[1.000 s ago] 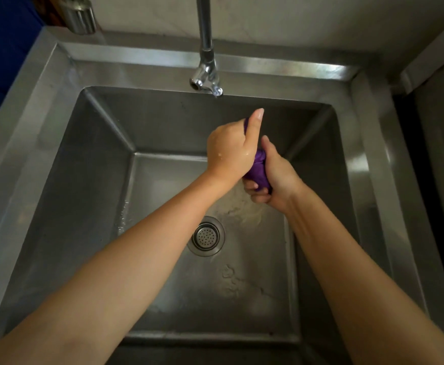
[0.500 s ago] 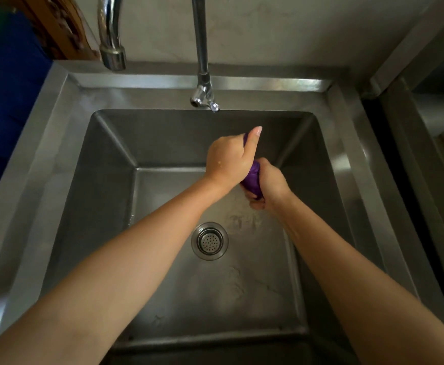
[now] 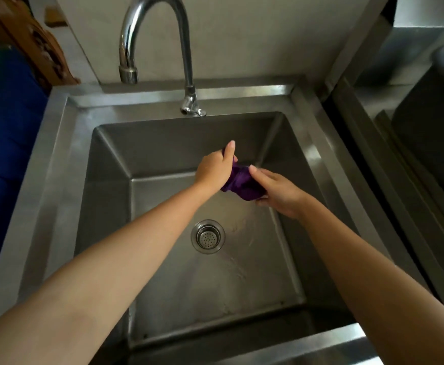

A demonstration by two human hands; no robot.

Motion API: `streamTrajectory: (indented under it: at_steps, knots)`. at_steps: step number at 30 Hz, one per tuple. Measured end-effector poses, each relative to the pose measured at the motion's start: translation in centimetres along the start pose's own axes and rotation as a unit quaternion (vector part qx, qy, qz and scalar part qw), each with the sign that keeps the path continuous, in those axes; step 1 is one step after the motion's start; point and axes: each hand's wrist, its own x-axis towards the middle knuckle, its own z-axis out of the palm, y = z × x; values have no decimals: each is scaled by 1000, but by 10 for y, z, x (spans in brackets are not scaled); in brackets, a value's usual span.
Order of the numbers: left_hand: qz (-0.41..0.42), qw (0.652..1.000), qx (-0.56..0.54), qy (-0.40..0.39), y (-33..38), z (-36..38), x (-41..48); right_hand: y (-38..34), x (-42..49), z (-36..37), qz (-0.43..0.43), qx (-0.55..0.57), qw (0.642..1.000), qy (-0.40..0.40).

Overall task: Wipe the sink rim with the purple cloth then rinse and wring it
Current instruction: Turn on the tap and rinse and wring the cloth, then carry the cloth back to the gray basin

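We've got the purple cloth [image 3: 242, 184] bunched up between both hands over the sink [image 3: 57, 164] basin. Left hand [image 3: 215, 168] grip is clamped on its upper end, right hand [image 3: 279, 191] grip wraps the lower end. Drain strainer [image 3: 207, 236] sits below the grip, faucet [image 3: 189, 101] above.

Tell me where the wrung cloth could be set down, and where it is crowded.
Free: the left rim of the sink, between basin and blue surface, and the basin floor in front of the drain. Crowded: the back rim around the tap, and the back right of the basin, where left hand and right hand grip the cloth.
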Motion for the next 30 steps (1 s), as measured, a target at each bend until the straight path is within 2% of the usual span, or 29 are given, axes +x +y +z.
streamTrajectory:
  at_steps: [3, 7, 11, 13, 15, 18, 21, 25, 30]
  knots:
    - [-8, 999, 15, -43, 26, -10, -2, -20, -24, -10, -15, -5, 1000, 14]
    - [37, 993, 53, -94, 71, -26, -4, -49, -49, -24, -10, 8, 997, 82]
    - [147, 978, 139, -52, 132, -46, -10, -86, -83, -36, -32, -81, 989, 116]
    - [179, 973, 147, -26, 160, -57, -12, -107, -103, -42, -43, -155, 976, 147]
    - [157, 982, 98, -35, 189, -68, -15, -128, -123, -51, -74, -195, 958, 196]
    - [89, 995, 9, -43, 223, -85, -14, -158, -156, -68, -116, -158, 955, 224]
    - [59, 980, -137, -130, 255, -100, -17, -185, -184, -82, -143, -92, 954, 248]
    - [107, 917, -257, -287, 303, -115, -30, -209, -216, -103, -191, -30, 934, 301]
    - [179, 911, -266, -260, 362, -128, -41, -235, -268, -137, -256, -5, 908, 332]
